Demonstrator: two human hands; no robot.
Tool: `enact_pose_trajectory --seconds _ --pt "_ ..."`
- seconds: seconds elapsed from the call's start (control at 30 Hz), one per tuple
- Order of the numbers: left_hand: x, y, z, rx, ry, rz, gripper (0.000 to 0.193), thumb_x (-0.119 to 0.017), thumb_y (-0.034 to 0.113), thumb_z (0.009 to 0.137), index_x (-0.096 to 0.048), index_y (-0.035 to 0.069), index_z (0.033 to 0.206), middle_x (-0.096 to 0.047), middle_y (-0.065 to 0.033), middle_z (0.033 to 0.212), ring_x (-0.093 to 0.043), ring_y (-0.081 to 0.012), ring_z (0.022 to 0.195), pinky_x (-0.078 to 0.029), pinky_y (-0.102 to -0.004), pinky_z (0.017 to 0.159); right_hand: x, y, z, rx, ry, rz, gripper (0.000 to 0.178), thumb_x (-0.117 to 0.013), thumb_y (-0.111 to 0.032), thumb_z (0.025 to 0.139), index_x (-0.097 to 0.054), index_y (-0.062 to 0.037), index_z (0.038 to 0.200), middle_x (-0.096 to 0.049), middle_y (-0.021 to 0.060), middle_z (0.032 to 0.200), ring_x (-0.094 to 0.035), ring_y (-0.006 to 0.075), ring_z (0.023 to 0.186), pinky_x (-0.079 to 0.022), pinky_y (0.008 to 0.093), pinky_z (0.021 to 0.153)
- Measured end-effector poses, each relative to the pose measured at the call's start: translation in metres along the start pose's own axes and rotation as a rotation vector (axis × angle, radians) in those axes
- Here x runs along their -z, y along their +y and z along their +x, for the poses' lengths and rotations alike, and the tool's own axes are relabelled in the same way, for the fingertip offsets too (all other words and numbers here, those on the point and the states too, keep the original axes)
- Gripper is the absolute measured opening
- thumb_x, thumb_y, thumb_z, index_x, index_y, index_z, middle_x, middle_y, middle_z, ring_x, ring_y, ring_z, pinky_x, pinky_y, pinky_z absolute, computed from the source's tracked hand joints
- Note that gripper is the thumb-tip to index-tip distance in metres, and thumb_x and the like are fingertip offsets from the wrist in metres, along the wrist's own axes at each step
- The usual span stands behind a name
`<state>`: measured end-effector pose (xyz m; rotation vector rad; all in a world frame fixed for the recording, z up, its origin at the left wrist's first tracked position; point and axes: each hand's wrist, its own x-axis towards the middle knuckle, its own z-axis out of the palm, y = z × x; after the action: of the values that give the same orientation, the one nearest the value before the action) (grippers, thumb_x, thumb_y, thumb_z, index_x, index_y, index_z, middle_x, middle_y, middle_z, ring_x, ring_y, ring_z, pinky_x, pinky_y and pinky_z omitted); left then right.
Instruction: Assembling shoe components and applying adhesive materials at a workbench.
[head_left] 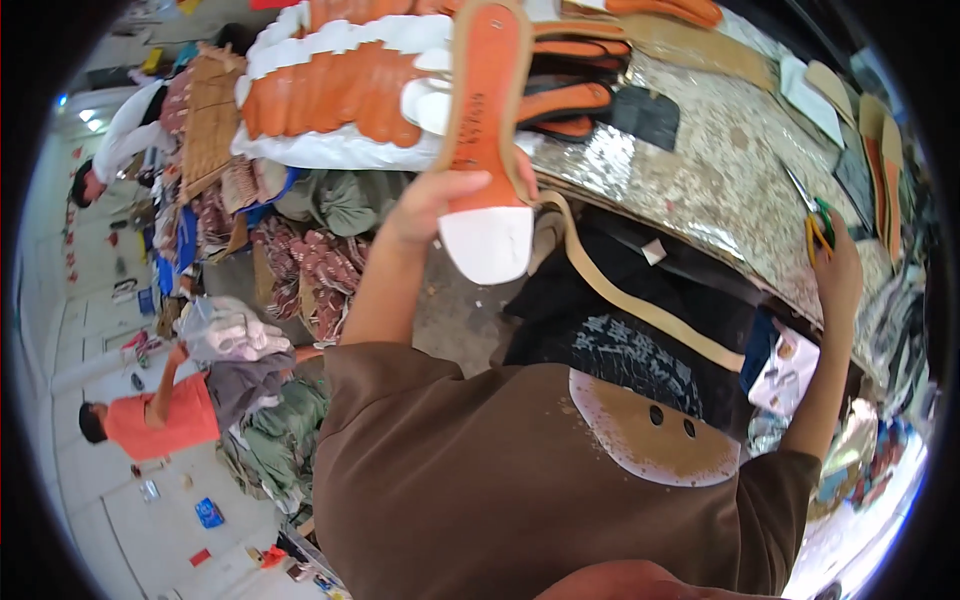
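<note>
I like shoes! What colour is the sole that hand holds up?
The insole is orange with a white heel, seen in the head view.

Orange shoe insole [483, 110] with white heel, held upright, green-handled scissors [818, 228] on table

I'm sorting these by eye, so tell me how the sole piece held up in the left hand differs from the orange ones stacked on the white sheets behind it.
The held sole is single, raised upright in the left hand, and has a white heel patch. The stacked orange pieces lie flat in overlapping rows on white sheets, with no hand touching them. Both are orange.
</note>
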<state>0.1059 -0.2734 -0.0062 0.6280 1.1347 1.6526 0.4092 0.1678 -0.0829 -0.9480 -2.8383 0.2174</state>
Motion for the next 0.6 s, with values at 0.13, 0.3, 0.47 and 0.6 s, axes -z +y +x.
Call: enact_pose_trajectory --seconds 0.13,0.3,0.47,0.6 --pt "-0.01 0.003 -0.018 0.024 0.008 0.047 0.045 -0.061 0.024 0.086 -0.052 -0.003 0.121 -0.061 -0.0133 0.111 -0.061 -0.0231 0.103 -0.049 -0.0341 0.088 0.006 -0.006 0.003 -0.071 -0.096 -0.044 0.06 -0.055 0.002 0.079 -0.049 -0.0159 0.135 -0.064 0.0234 0.101 -0.061 0.0433 0.09 -0.047 0.0491 0.071" --pt "-0.016 0.011 -0.038 0.002 0.098 0.115 0.042 -0.06 0.022 0.088 -0.053 -0.002 0.121 -0.062 -0.0129 0.108 -0.062 -0.0214 0.101 -0.049 -0.0333 0.087 0.007 -0.031 -0.009 0.114 0.08 -0.01 0.038 -0.063 0.004 0.076 -0.049 -0.004 0.111 -0.057 0.0145 0.097 -0.058 0.0337 0.081 -0.047 0.0397 0.072" --pt "-0.013 0.006 -0.029 -0.028 0.281 0.194 0.032 -0.059 0.015 0.092 -0.055 -0.001 0.119 -0.065 -0.0125 0.107 -0.063 -0.0208 0.101 -0.05 -0.035 0.09 0.025 -0.148 -0.048 -0.01 -0.179 1.193 0.058 -0.066 0.005 0.076 -0.046 -0.0066 0.129 -0.06 0.008 0.109 -0.06 0.0165 0.094 -0.047 0.0297 0.08" --pt "-0.022 0.005 -0.013 -0.115 0.306 0.308 0.028 -0.052 0.003 0.094 -0.055 -0.004 0.12 -0.065 -0.0139 0.113 -0.063 -0.0215 0.106 -0.05 -0.0348 0.093 0.033 -0.218 -0.071 0.43 -0.675 1.159 0.075 -0.077 -0.022 0.075 -0.038 -0.0052 0.137 -0.06 0.0135 0.11 -0.06 0.0292 0.1 -0.046 0.0388 0.089"
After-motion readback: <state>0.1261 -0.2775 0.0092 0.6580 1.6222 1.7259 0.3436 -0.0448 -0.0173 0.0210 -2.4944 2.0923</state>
